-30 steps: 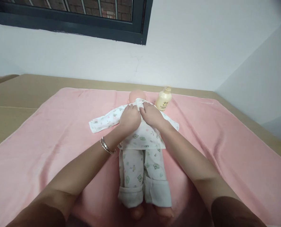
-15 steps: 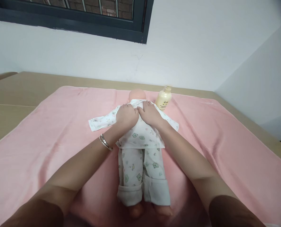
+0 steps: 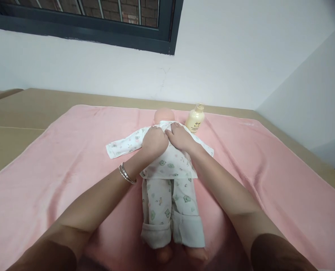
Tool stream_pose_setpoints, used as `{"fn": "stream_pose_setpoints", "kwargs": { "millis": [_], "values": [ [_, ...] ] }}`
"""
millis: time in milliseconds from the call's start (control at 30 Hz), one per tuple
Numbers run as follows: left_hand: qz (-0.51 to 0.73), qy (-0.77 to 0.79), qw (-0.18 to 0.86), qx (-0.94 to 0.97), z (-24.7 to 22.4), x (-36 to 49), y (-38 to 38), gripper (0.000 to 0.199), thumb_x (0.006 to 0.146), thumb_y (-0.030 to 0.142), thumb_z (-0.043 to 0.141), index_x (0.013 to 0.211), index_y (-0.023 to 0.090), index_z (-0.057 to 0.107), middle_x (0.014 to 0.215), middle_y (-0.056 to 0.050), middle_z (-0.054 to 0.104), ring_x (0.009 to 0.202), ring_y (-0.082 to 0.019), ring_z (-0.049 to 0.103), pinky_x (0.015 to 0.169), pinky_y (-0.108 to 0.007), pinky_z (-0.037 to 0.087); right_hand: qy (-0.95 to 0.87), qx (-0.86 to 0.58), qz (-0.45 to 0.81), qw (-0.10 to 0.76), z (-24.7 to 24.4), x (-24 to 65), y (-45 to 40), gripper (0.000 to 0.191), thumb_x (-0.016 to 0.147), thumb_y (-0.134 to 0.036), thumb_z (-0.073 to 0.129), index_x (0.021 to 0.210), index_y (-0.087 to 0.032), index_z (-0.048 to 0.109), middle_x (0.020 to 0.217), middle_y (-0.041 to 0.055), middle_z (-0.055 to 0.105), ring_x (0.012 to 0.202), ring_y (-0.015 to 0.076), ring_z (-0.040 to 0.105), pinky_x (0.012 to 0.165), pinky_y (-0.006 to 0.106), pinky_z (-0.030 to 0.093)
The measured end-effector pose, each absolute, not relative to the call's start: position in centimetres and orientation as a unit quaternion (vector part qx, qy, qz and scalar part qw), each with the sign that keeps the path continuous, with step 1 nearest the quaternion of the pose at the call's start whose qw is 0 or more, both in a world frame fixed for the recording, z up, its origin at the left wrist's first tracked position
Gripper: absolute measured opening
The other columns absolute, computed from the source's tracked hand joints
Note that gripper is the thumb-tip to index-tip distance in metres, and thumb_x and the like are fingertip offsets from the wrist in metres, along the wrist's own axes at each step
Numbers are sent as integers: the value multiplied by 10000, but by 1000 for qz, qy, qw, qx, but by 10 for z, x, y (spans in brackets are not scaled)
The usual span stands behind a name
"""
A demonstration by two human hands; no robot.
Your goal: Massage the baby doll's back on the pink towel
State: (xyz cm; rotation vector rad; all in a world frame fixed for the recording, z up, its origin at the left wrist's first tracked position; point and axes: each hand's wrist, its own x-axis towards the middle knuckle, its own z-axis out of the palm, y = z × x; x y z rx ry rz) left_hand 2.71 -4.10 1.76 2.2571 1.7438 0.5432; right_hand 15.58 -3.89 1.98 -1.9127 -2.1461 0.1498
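Observation:
A baby doll (image 3: 164, 114) lies on its back with its feet toward me, wearing a white long-sleeved baby shirt (image 3: 170, 165) and matching printed trousers (image 3: 159, 203) with rolled cuffs. My left hand (image 3: 156, 141), a silver bracelet on its wrist, is closed in a fist on the upper chest, gripping the shirt; its fingertips are hidden. Beside it, my right hand (image 3: 180, 137) rests on the other side of the chest, fingers stretched out and thumb apart, pointing toward the left hand. Both sleeves spread outward.
A cream pump bottle (image 3: 194, 119) stands near the doll's head, on the right. Under everything is a pink blanket (image 3: 79, 158) with some folds, laid over a wooden surface (image 3: 29, 109). Behind rises a white wall with a dark-framed window (image 3: 167, 41).
My left hand has shifted slightly right along the shirt, closer to my right hand. My right hand stays in nearly the same place. The whole view has dropped slightly.

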Motion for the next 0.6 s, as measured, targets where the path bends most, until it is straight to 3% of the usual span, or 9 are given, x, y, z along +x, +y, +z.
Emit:
{"fn": "stream_pose_setpoints", "kwargs": {
  "millis": [200,300,467,600],
  "values": [
    [223,550,157,789,6,19,-14,318,934,225,372,1048,130,654,1184,-163,696,1129,-277,638,1005,-391,486,-751,-654,-7,91,20,137,-62,475,1027,-269,304,1257,24,598,1305,292,618,1278,354,546,1099,436,387],
    [217,560,128,789,3,19,-9,342,951,233,363,1106,108,641,1213,-172,686,1151,-289,623,1027,-408,470,-761,-644,-14,78,22,135,-66,452,1005,-229,317,1228,34,610,1282,302,620,1277,365,536,1108,456,379],
    [186,562,70,803,4,28,-29,416,986,204,312,1222,39,613,1281,-209,650,1248,-312,575,1108,-435,417,-748,-643,83,142,19,156,-40,478,1004,-311,325,1297,-32,580,1433,240,552,1336,333,503,1117,419,389],
    [211,559,32,801,-2,33,-38,431,970,179,330,1260,11,600,1336,-214,624,1309,-317,533,1163,-426,370,-738,-654,67,153,10,162,-27,497,1014,-331,304,1247,-10,603,1377,252,582,1325,328,507,1135,414,361]
  ]
}}
